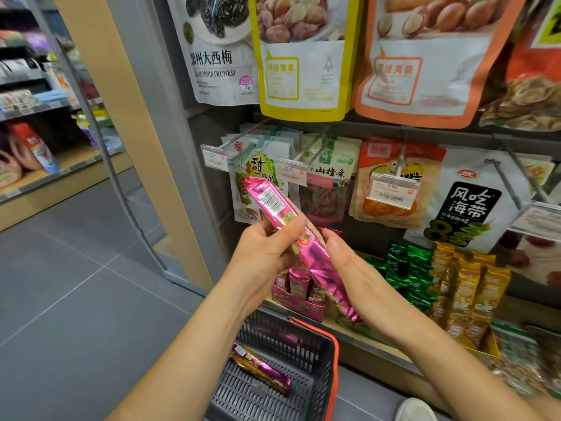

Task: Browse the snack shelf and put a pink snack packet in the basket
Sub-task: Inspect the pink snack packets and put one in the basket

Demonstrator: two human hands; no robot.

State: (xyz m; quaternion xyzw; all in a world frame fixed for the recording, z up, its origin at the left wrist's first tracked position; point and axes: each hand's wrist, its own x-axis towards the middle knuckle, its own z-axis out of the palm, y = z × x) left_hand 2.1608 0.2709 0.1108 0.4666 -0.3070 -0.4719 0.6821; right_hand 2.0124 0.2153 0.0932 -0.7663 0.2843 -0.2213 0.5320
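A long pink foil snack packet [274, 205] is held up in front of the shelf, tilted from upper left to lower right. My left hand [267, 253] grips its middle with thumb and fingers curled around it. My right hand [349, 262] supports the lower half from the right, fingers fairly straight against the wrapper. Below, a dark grey basket [312, 387] with an orange-red handle [332, 360] stands on the floor. A purple-pink snack packet [258, 367] lies inside it.
A pink display box [299, 294] of similar packets sits on the low shelf, with green packets [403, 268] and gold packets [464, 287] to its right. Hanging snack bags and price tags [391, 189] fill the pegs above. Grey tiled floor [76, 284] lies to the left.
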